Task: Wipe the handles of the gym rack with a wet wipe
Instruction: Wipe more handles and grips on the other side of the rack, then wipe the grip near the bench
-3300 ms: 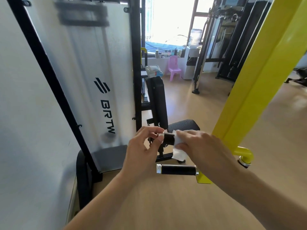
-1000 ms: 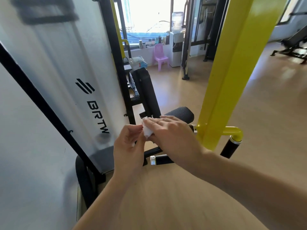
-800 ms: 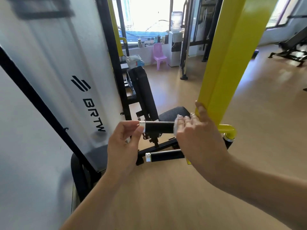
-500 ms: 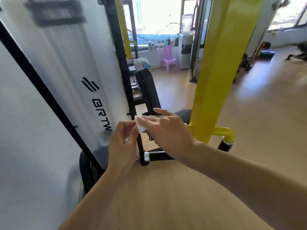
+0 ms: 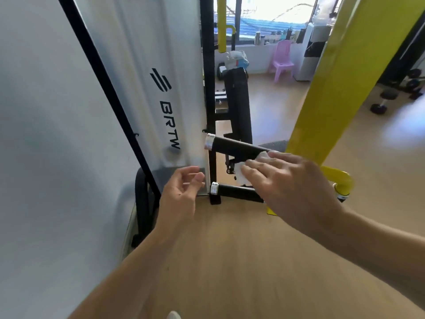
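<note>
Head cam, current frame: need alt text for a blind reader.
A right hand presses a white wet wipe against the upper black handle of a yellow gym rack. The empty left hand hovers open beside the lower handle, above a wooden floor.

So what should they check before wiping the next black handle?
1. White wet wipe in right hand: ok.
2. Left hand empty and open, clear of both handles: ok.
3. Upper black foam handle with silver end cap bare out to its cap: ok.
4. Lower black handle with silver cap free to reach: ok.
5. Wipe still wet: cannot tell.
6. Upper handle clean all round: cannot tell.
</note>
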The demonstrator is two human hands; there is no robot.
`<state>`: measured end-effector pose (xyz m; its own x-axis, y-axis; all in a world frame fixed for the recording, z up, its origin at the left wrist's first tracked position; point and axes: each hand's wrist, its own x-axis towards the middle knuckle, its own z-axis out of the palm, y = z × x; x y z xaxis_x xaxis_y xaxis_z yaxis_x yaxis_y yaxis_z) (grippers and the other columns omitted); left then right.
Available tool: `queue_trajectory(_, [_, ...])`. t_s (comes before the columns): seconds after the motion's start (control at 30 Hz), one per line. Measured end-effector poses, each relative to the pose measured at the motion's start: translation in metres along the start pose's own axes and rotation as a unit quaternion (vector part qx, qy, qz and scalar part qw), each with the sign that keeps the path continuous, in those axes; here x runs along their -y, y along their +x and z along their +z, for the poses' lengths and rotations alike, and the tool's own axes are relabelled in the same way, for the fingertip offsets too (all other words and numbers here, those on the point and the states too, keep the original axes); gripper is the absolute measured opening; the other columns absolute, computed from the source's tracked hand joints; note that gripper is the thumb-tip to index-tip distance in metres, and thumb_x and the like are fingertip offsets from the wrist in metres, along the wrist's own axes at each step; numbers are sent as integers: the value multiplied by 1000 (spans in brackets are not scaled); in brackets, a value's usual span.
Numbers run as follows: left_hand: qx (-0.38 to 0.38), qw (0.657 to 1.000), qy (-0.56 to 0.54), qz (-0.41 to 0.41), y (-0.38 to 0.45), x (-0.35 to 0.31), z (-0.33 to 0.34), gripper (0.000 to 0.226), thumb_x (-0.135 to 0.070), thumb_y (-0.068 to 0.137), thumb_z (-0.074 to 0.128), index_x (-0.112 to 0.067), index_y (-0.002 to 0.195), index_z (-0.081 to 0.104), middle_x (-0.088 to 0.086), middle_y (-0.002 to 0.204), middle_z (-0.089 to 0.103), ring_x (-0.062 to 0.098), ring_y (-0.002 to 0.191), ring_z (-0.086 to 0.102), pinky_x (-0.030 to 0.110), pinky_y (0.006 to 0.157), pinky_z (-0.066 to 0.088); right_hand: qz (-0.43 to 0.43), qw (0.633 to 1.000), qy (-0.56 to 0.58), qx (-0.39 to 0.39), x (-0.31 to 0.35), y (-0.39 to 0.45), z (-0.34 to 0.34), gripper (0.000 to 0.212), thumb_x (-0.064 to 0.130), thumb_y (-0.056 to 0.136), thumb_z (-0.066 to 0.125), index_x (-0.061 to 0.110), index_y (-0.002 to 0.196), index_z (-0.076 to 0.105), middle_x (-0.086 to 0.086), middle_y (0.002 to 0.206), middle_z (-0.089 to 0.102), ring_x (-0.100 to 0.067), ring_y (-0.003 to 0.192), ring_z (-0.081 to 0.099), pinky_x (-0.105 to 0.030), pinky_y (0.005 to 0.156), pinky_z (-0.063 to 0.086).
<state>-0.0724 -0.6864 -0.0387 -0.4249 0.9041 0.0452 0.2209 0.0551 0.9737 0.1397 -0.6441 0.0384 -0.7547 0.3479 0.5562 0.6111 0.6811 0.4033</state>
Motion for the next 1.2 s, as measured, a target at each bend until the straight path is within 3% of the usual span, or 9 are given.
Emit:
queue_trajectory(0.17, [-32, 995, -20, -92, -48, 50, -27, 20, -48, 96, 58, -34, 104, 69, -11, 99, 75, 12, 96, 73, 48, 96, 56, 75, 943, 306, 102, 71, -6, 24, 21, 15, 84, 74, 31, 97, 73, 14, 89, 75, -11, 77, 72, -31, 61, 56])
queue_trajectory(0.3, [-19, 988, -27, -151, -83, 74, -69, 40, -64, 93, 50, -30, 101, 71, -15, 92, 75, 10, 92, 73, 37, 92, 59, 245, 767, 544, 235, 142, 9, 56, 19, 24, 80, 81, 30, 77, 64, 16, 69, 66, -5, 62, 63, -26, 51, 54])
queue_trajectory(0.4, [-23, 986, -28, -160, -110, 97, -104, 43, -67, 86, 58, -28, 96, 72, -9, 85, 74, 11, 85, 71, 24, 80, 58, 261, 695, 611, 274, 198, 20, 73, 16, 22, 77, 83, 27, 71, 69, 10, 73, 68, -10, 65, 65, -31, 52, 57])
queue_trajectory(0.53, [-101, 970, 8, -222, -140, 151, -155, 30, -54, 81, 70, -26, 91, 74, -14, 78, 75, 2, 74, 70, 17, 66, 55, 214, 669, 615, 359, 274, 23, 93, 20, 26, 72, 87, 31, 84, 72, 14, 83, 67, 2, 71, 61, -11, 54, 47])
queue_trajectory(0.63, [-153, 942, -52, -294, -160, 206, -194, 8, -29, 89, 74, -21, 89, 75, -4, 82, 78, 10, 75, 73, 33, 72, 57, 262, 510, 676, 463, 331, 19, 113, 35, 31, 78, 83, 27, 110, 69, 9, 95, 74, -4, 83, 70, -14, 68, 54])
queue_trajectory(0.73, [-164, 929, -71, -325, -178, 257, -224, 8, -13, 94, 69, -8, 98, 73, 6, 91, 79, 9, 79, 73, 28, 79, 59, 356, 364, 704, 495, 393, 5, 144, 23, 36, 93, 66, 19, 109, 71, -3, 100, 77, -17, 92, 72, -33, 85, 57])
queue_trajectory(0.97, [-136, 890, -40, -434, -217, 380, -275, 17, -18, 100, 60, -20, 115, 67, 1, 108, 73, 9, 87, 71, 17, 74, 51, 471, 389, 609, 506, 533, -42, 229, 9, 13, 87, 74, 11, 90, 65, -10, 77, 73, -15, 57, 61, -25, 56, 49])
queue_trajectory(1.1, [-138, 875, -34, -464, -229, 443, -299, 21, -22, 100, 60, -21, 120, 64, -1, 110, 68, 11, 99, 68, 20, 83, 52, 552, 327, 562, 521, 606, -70, 283, 19, -4, 80, 70, 6, 92, 61, -7, 69, 67, -14, 49, 55, -20, 45, 43])
queue_trajectory(1.2, [-137, 869, -51, -473, -233, 494, -312, 22, -31, 99, 61, -29, 121, 65, -5, 116, 69, 6, 109, 65, 28, 99, 51, 592, 320, 526, 520, 655, -90, 326, 14, 5, 82, 73, 5, 94, 66, -7, 72, 68, -16, 55, 56, -23, 53, 47])
